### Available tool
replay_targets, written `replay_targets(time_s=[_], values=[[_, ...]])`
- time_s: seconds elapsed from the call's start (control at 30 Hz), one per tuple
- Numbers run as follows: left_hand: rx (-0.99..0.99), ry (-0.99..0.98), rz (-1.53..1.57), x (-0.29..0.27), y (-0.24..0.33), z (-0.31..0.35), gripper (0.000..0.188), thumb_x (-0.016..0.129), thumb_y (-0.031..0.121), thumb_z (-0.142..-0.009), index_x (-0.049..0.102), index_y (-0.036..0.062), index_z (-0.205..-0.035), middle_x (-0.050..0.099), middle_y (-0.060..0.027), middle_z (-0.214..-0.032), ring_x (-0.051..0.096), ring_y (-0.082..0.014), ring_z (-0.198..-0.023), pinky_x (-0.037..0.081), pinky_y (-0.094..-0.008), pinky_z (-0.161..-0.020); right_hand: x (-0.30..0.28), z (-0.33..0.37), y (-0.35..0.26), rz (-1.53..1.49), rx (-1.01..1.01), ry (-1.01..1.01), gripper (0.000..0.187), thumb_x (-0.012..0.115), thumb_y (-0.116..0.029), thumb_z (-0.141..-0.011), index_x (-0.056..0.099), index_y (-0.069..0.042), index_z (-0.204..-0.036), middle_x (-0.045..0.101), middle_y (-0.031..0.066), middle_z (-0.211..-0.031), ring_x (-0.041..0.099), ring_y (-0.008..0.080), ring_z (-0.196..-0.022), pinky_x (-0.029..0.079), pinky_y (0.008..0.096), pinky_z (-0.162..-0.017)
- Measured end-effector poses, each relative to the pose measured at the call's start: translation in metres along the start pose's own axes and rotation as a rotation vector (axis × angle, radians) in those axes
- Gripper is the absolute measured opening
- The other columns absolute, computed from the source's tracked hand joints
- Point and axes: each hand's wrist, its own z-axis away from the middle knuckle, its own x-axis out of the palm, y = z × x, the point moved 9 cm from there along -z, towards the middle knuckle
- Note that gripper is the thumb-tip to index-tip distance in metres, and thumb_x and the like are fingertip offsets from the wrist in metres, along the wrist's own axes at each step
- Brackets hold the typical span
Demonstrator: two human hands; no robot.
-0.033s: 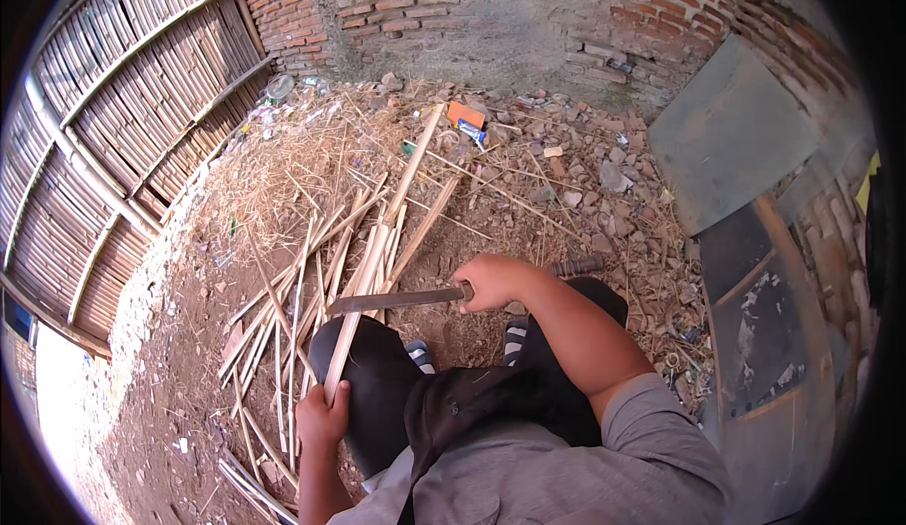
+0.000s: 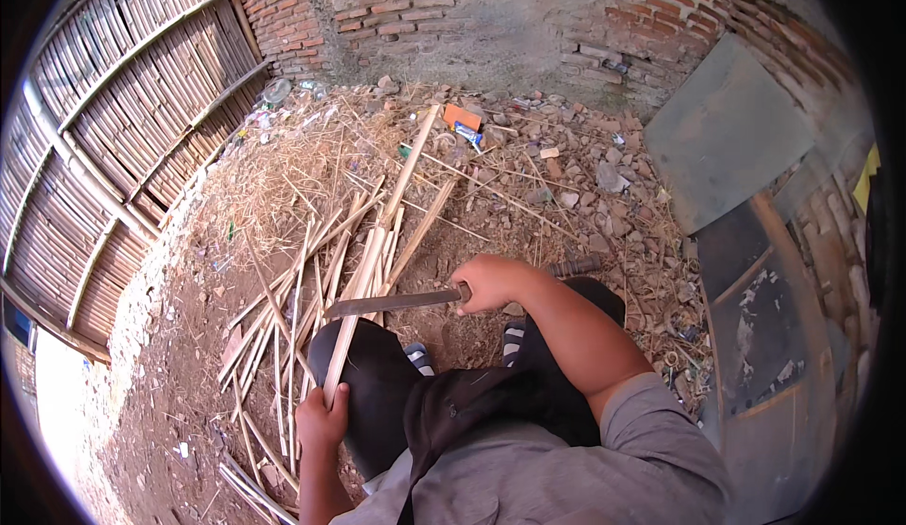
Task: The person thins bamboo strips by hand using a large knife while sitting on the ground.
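Our left hand grasps one bamboo slat; our right hand clenches one machete. Uncounted split strips litter the dirt ground; two sandals show.

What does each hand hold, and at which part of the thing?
The left hand holds a long bamboo strip at its near end. The right hand holds a long knife by its handle, blade across the strip.

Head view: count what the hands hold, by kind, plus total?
Bamboo strip, in left hand: 1
Long knife, in right hand: 1
Total: 2
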Motion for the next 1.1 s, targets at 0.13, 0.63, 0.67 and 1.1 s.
replay_targets(time_s=[0.13,0.63,0.67,1.1], values=[[0.006,0.024,-0.01,-0.004,0.001,0.003,0.058,0.071,0.051,-0.089,0.055,0.0004,-0.066,0.059,-0.0233,-0.059,0.062,-0.0452,-0.06,0.046,-0.0543,-0.057,-0.024,0.009,0.021,-0.045,0.042,0.157,0.045,0.081,-0.044,-0.078,0.07,-0.006,-0.098,0.068,0.018,-0.079,0.068,0.036,-0.082,0.051,0.0467,-0.072],[0.021,0.058,0.008,-0.008,-0.004,0.013,0.058,0.071,0.05,-0.089,0.052,0.0009,-0.065,0.059,-0.024,-0.061,0.062,-0.0461,-0.061,0.046,-0.0547,-0.058,-0.018,0.007,-0.024,0.089,-0.018,0.116,0.038,0.081,-0.037,-0.078,0.069,-0.01,-0.101,0.07,0.0139,-0.086,0.069,0.0344,-0.086,0.053,0.0468,-0.074],[0.018,0.022,0.038,-0.009,-0.002,0.015,0.059,0.068,0.05,-0.092,0.052,-0.0013,-0.068,0.057,-0.0251,-0.06,0.059,-0.0466,-0.06,0.043,-0.0542,-0.057,-0.022,0.007,-0.018,0.061,-0.009,0.127,0.039,0.08,-0.038,-0.079,0.069,-0.01,-0.102,0.07,0.0141,-0.086,0.069,0.0346,-0.085,0.053,0.0469,-0.074],[-0.138,-0.349,-0.054,0.005,0.025,0.008,0.071,0.053,0.061,-0.095,0.053,0.0088,-0.144,0.066,-0.0319,-0.117,0.064,-0.0493,-0.109,0.049,-0.0567,-0.094,-0.015,0.011,0.036,-0.034,0.059,0.319,0.038,0.075,-0.034,-0.079,0.069,-0.011,-0.108,0.07,0.0167,-0.087,0.069,0.0369,-0.088,0.053,0.0497,-0.076]])
